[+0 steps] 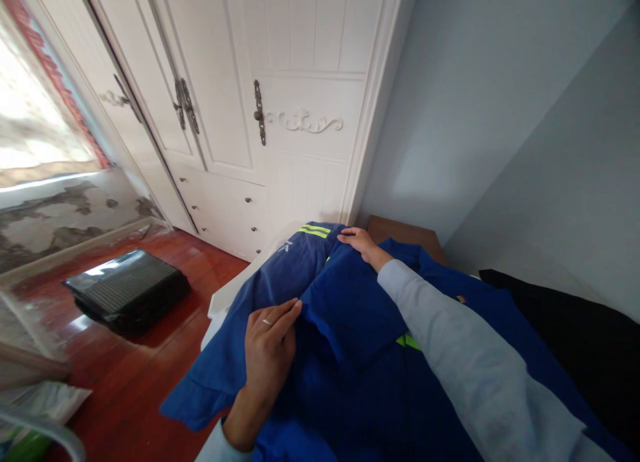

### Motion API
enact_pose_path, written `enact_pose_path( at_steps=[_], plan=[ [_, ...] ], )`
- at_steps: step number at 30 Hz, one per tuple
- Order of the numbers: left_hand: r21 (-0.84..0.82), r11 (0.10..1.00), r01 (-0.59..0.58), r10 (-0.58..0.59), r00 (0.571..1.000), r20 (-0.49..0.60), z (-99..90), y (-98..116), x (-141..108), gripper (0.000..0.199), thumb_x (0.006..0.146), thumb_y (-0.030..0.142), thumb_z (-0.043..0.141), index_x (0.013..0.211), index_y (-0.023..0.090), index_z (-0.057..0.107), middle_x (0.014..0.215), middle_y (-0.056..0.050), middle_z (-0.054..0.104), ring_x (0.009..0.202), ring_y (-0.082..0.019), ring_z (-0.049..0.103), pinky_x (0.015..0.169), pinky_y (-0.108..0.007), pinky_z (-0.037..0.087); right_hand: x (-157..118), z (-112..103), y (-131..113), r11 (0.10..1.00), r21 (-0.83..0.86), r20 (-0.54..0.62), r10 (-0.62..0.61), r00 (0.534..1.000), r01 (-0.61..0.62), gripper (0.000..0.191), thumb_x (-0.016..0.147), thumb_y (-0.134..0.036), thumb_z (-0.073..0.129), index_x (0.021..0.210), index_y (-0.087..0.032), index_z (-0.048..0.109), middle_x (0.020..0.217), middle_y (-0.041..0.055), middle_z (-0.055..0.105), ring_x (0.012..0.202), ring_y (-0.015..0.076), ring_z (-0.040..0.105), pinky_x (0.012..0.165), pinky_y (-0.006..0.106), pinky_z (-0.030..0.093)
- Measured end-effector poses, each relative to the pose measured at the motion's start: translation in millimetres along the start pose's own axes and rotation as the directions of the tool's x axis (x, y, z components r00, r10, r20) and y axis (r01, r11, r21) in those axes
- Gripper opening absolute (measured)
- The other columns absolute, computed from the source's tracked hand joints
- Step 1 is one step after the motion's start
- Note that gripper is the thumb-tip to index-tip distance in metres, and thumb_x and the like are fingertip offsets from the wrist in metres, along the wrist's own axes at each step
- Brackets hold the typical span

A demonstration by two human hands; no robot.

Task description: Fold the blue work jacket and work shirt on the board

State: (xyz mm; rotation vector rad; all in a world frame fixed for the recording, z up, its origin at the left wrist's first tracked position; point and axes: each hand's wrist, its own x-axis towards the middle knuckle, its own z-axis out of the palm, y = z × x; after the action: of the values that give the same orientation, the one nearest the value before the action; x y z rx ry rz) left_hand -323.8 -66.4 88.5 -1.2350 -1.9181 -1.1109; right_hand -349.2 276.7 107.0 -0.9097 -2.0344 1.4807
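A blue work jacket point(360, 309) with yellow-green stripes is spread in front of me, partly folded over itself. A paler blue sleeve-like part point(280, 275) with white lettering and two bright stripes lies along its left side. My left hand point(270, 345), wearing a ring, pinches a folded edge of the cloth between thumb and fingers. Farther away, my right hand point(363, 242) grips the jacket's far edge with thumb and fingertips. The surface beneath is mostly hidden by the cloth; a white edge point(217, 305) shows at the left.
A white wardrobe point(305, 162) with dark handles stands ahead. On the red floor point(165, 382) at the left lies a black plastic-wrapped bundle point(133, 289). A brown board or box point(405, 232) is by the grey wall, and black cloth point(565, 322) lies at the right.
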Motion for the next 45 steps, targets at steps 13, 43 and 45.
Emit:
enact_pose_path(
  at_steps=[13,43,45],
  plan=[
    [0.094,0.994,0.051,-0.067,0.983,0.172,-6.3,5,2,0.033,0.091,0.013,0.057,0.123,0.018,0.064,0.127,-0.015,0.068,0.115,-0.031,0.065,0.093,-0.048,0.053,-86,-19,-21,0.732,-0.452,0.104,-0.525,0.845,0.51,0.041,0.079,-0.01,0.056,0.118,-0.019,0.063,0.131,0.0132,0.064,0.129,0.0264,0.056,0.113,0.047,0.042],
    [0.165,0.985,0.058,-0.096,0.968,0.231,5.3,-14,2,0.028,0.09,0.018,0.052,0.086,0.023,0.079,0.086,-0.01,0.068,0.089,-0.029,0.06,0.08,-0.044,0.045,-266,-46,-10,0.038,-0.447,0.805,-0.419,0.42,0.894,0.016,0.099,-0.015,0.055,0.099,-0.017,0.07,0.095,0.0084,0.075,0.088,0.0208,0.068,0.078,0.034,0.049],
    [0.151,0.988,0.028,-0.068,0.962,0.266,3.4,-15,2,0.031,0.09,0.019,0.05,0.085,0.024,0.08,0.089,-0.01,0.068,0.09,-0.03,0.06,0.081,-0.045,0.045,-268,-52,-5,0.145,-0.426,0.799,-0.404,0.446,0.893,0.019,0.096,-0.01,0.056,0.103,-0.019,0.072,0.105,0.0085,0.077,0.097,0.0201,0.07,0.085,0.032,0.052]
  ],
)
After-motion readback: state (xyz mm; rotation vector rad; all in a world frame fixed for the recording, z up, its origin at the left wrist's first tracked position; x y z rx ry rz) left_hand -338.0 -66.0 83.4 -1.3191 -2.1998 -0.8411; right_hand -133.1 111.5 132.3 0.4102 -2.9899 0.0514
